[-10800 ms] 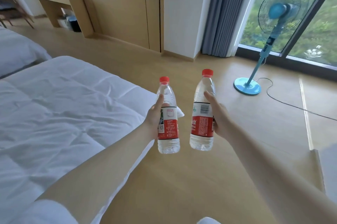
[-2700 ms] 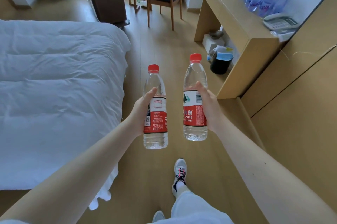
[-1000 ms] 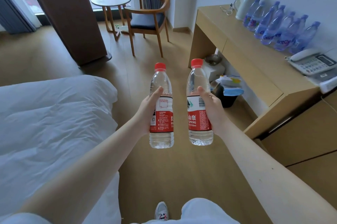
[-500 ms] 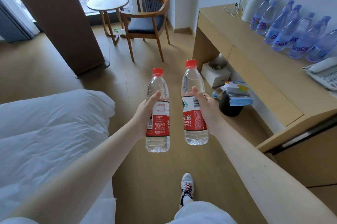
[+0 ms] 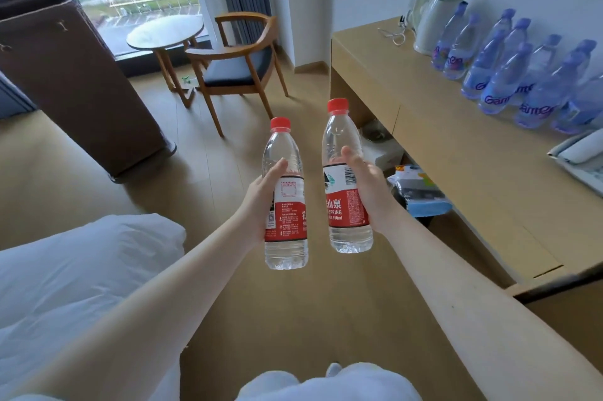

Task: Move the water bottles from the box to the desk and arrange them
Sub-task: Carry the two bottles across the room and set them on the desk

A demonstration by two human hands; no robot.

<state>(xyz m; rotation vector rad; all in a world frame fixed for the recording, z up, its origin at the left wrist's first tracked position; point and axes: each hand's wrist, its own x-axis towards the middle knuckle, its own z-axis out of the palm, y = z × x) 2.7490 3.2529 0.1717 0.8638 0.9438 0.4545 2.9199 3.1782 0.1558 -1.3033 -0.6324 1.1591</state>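
My left hand (image 5: 261,201) grips a clear water bottle (image 5: 287,227) with a red cap and red label, upright over the floor. My right hand (image 5: 368,191) grips a second, like bottle (image 5: 342,204), held a little higher and to the right. Both are in the air left of the wooden desk (image 5: 456,152), which runs along the right wall. Several blue-tinted bottles (image 5: 509,74) stand in rows at the back of the desk top. The box is out of view.
A white kettle (image 5: 434,18) stands at the desk's far end and a telephone (image 5: 580,159) at its near end. A bin (image 5: 417,195) sits under the desk. A wooden chair (image 5: 241,64), round table (image 5: 166,35), brown cabinet (image 5: 75,84) and white bed (image 5: 81,273) surround the floor.
I have walked along the room with both bottles held the same way. The desk and its blue bottles now lie closer on my right, and the bed has slid back to the lower left.
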